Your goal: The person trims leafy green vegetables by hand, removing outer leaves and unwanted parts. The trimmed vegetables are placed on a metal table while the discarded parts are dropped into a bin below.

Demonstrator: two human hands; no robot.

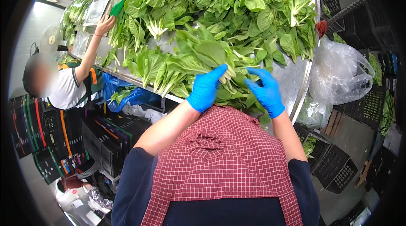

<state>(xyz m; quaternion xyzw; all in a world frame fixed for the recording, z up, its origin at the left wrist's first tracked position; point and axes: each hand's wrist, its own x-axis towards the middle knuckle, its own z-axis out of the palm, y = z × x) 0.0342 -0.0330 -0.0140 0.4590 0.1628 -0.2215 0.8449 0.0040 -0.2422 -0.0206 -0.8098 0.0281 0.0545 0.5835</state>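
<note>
My left hand (pixel 207 88), in a blue glove, is closed around the pale stems of a leafy green bunch (pixel 206 51). The leaves of this bunch fan out away from me over the metal table (pixel 290 76). To its right, my right hand (pixel 265 89), also gloved in blue, has its thumb and fingers spread beside the stem ends. Some loose leaves (pixel 244 99) lie below and between the hands; whether the right fingertips touch a leaf is hard to tell. A large heap of leafy greens (pixel 234 7) covers the far part of the table, and more bunches (pixel 158 70) lie left of my hands.
At left, a co-worker (pixel 69 83) reaches toward a scale (pixel 96 10). A clear plastic bag (pixel 337 70) of greens hangs off the table's right edge. Black crates (pixel 101 140) are stacked at lower left, with others (pixel 333 165) at right. A blue bag (pixel 127 94) hangs below the table.
</note>
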